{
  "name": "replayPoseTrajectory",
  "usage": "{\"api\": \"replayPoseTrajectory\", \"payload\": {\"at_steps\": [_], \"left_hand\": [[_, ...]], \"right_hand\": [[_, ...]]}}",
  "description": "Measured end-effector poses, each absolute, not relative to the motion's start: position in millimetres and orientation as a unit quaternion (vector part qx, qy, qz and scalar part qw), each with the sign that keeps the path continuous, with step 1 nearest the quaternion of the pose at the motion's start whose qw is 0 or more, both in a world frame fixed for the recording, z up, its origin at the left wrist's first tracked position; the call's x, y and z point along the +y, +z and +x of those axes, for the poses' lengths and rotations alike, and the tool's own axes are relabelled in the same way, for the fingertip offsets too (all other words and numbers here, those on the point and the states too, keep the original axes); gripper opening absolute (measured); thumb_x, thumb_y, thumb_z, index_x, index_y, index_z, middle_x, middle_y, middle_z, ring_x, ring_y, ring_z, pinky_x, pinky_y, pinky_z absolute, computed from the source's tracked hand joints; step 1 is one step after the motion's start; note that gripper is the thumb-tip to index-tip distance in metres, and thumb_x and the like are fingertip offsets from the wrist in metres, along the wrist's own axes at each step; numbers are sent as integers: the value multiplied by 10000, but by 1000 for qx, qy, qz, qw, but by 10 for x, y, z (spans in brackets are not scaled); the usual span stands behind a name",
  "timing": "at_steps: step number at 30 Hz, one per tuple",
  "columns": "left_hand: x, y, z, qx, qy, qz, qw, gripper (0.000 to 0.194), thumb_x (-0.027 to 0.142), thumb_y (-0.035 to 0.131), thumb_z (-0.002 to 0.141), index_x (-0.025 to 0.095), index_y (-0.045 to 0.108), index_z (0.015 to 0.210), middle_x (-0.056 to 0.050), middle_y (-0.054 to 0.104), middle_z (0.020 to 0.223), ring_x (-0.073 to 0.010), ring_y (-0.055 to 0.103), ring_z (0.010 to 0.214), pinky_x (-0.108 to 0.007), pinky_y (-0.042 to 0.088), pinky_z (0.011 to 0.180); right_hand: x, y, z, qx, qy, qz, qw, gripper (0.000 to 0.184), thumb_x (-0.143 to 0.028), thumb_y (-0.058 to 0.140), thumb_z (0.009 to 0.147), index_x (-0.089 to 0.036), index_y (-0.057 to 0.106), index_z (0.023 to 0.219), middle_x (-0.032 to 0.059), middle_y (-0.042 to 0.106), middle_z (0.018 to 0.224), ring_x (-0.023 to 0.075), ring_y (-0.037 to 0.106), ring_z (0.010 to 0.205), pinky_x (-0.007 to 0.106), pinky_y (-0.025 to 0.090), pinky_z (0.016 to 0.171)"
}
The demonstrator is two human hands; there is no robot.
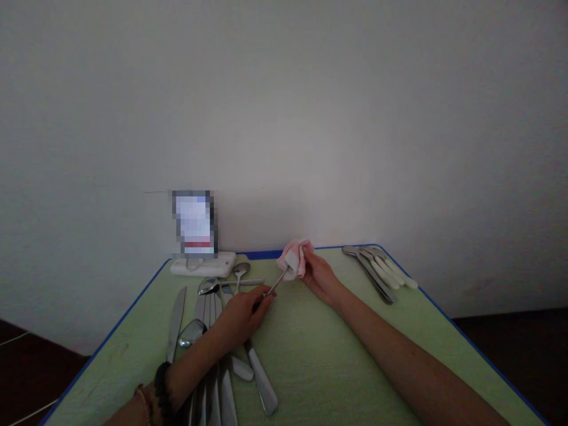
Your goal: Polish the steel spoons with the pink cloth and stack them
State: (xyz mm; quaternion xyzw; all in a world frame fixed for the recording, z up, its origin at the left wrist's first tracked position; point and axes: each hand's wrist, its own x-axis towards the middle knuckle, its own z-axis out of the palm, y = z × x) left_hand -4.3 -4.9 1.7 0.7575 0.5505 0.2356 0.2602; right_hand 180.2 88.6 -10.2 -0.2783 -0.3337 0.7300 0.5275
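Observation:
My left hand [249, 312] is closed around the handle of a piece of metal cutlery [277, 282], whose thin shaft points up and to the right. Its far end is covered by a pink and white cloth [293, 260], so I cannot tell its kind. The cloth is pinched in my right hand [320, 274], above the far part of the table. Under and beside my left forearm lie several loose pieces of cutlery, among them a table knife [176, 322], a spoon [242, 270] and another spoon [193, 332].
On the right of the green, blue-edged table [319, 367] lies a group of spoons [370, 273] and white-handled forks [390, 269]. A blurred, lit phone [195, 223] stands on a white base [203, 264] at the back left. Directly behind rises a wall [284, 118].

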Motion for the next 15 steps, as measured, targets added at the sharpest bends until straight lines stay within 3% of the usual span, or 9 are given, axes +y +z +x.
{"api": "replayPoseTrajectory", "payload": {"at_steps": [5, 10, 15], "left_hand": [[-70, 42, -32, 557, 183, 780, 219, 377, 376, 326, 935, 195, 623, 1080, -17, 667, 643, -166, 588, 552, -238, 339, 547], [-87, 47, -35, 556, 136, 797, 192, 387, 373, 295, 952, 227, 607, 1128, -20, 693, 683, -180, 645, 628, -241, 372, 586], [-86, 35, -57, 552, 125, 805, 177, 409, 368, 264, 962, 228, 607, 1136, -47, 715, 779, -197, 672, 719, -252, 407, 635]], "right_hand": [[899, -111, 1770, -308, 670, -317, 597, 272, -388, 753, 654, -184, 643, 796, -20, 660, 688, 116, 587, 648, 243, 475, 647], [894, -131, 1811, -351, 666, -334, 567, 255, -342, 764, 644, -181, 637, 796, -36, 643, 661, 94, 567, 602, 225, 458, 614], [889, -103, 1848, -366, 707, -299, 526, 305, -256, 783, 608, -180, 654, 874, 27, 709, 852, 161, 650, 775, 291, 507, 719]]}}
